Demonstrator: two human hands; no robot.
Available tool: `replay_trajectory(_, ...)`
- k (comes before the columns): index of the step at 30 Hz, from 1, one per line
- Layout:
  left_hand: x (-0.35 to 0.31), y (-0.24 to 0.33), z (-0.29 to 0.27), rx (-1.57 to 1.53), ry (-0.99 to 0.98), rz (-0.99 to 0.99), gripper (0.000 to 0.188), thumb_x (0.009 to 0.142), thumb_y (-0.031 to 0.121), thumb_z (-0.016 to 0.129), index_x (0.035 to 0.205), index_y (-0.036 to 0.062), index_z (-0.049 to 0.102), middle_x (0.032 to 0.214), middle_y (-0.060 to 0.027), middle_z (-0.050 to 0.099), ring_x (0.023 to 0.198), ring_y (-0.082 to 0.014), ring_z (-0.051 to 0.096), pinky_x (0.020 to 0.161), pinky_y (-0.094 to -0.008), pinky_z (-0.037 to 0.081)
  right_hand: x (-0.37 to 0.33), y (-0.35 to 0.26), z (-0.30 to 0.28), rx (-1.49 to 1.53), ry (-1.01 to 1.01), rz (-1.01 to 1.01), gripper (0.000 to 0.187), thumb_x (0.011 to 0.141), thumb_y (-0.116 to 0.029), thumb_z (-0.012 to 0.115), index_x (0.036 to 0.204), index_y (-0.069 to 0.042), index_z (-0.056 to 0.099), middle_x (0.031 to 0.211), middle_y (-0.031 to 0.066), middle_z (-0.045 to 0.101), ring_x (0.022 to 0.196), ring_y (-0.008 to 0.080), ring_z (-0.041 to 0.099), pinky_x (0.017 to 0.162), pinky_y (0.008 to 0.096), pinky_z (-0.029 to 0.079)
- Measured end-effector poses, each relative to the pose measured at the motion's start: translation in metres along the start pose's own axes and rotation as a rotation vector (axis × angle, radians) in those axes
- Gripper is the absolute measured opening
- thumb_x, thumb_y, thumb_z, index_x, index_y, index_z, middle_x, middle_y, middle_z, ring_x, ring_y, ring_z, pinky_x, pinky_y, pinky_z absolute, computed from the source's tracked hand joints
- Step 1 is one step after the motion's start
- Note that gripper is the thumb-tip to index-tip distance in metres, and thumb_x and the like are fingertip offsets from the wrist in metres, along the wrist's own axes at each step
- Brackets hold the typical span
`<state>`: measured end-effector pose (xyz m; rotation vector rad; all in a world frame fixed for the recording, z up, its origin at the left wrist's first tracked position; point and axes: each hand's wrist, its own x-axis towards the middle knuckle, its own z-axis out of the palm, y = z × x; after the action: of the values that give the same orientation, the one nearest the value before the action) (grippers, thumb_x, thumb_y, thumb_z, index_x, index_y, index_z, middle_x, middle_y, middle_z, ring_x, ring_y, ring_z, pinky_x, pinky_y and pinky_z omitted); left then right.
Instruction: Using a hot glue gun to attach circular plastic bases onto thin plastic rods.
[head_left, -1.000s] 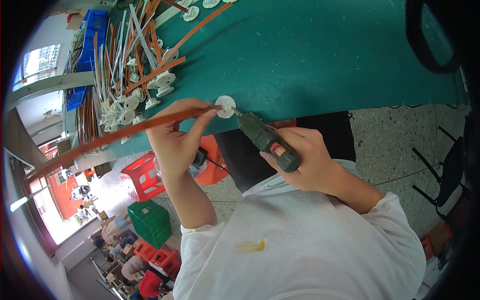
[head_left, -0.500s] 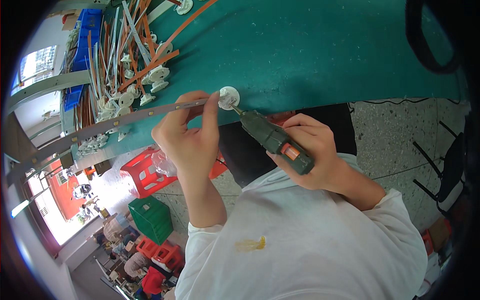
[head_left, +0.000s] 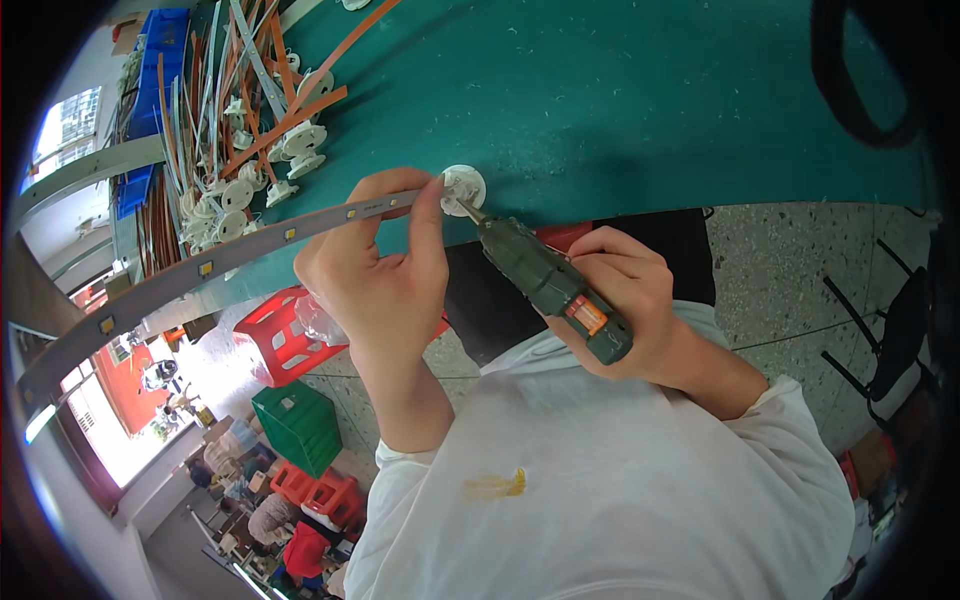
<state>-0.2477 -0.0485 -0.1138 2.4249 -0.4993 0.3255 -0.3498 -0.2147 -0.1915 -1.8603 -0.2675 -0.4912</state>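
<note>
My left hand (head_left: 375, 245) pinches the end of an LED strip (head_left: 250, 247), a thin pale band dotted with small yellowish chips that curves off to the far left. Just past the fingertips is a round white plastic disc (head_left: 473, 178), with something whitish and glossy on its face; whether the fingers also grip its rim is hard to see. In my right hand (head_left: 630, 300) is a dark green glue gun (head_left: 535, 265) with an orange label. Its thin metal nozzle points up and left, the tip at the disc's lower edge.
White spools and parts (head_left: 235, 195) with orange and silvery strips lie heaped at the left of the green table (head_left: 640, 90). Behind them stands a blue bin (head_left: 165, 70). Below are a red crate (head_left: 270, 340), a green crate (head_left: 297, 428) and, at right, a black chair (head_left: 900, 320).
The view has shifted slightly. The LED strip has twisted so more of its chip side shows, and it bows higher. The nozzle stays at the disc, and both hands keep their hold.
</note>
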Motion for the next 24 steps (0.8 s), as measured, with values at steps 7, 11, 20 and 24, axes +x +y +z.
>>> replay_trajectory(7,0.001,0.0024,-0.0019,0.015,-0.012,-0.003,0.007,0.082,-0.001,0.077,0.084,-0.0035,0.07,0.076,-0.007,0.072,0.069,-0.0116,0.07,0.065,-0.0202,0.051,0.0019,0.003,0.004,0.013,-0.008,0.011,0.026,0.058,0.002,0.078,0.081,0.002,0.066,0.071,0.0112,0.064,0.066,0.0281,0.061,0.058,0.0327,0.05)
replay_trajectory(11,0.0005,0.0025,-0.0009,-0.016,-0.011,-0.036,0.007,0.082,-0.001,0.077,0.084,-0.003,0.07,0.075,-0.0066,0.072,0.069,-0.0116,0.07,0.063,-0.0196,0.05,0.0014,0.0025,0.0046,0.009,-0.011,0.025,0.025,0.057,0.002,0.078,0.078,0.0,0.064,0.068,0.0099,0.061,0.063,0.0277,0.059,0.056,0.0329,0.048)
replay_trajectory(20,0.0015,0.0026,-0.0013,-0.018,-0.01,-0.019,0.007,0.082,0.0,0.077,0.085,-0.0026,0.072,0.075,-0.0065,0.072,0.066,-0.0115,0.07,0.057,-0.0185,0.047,0.0019,0.0025,0.0014,0.053,-0.023,0.059,0.02,0.062,0.001,0.078,0.074,-0.002,0.063,0.064,0.009,0.059,0.055,0.0269,0.055,0.054,0.0325,0.046)
replay_trajectory(24,0.0014,0.0022,-0.0021,-0.018,-0.008,-0.021,0.007,0.082,0.001,0.078,0.084,-0.0021,0.072,0.075,-0.0064,0.072,0.065,-0.0113,0.07,0.055,-0.0185,0.046,0.0019,0.0035,0.0012,0.066,-0.039,0.074,0.02,0.063,0.0,0.079,0.074,-0.002,0.063,0.063,0.0081,0.059,0.053,0.0262,0.054,0.053,0.0318,0.045)
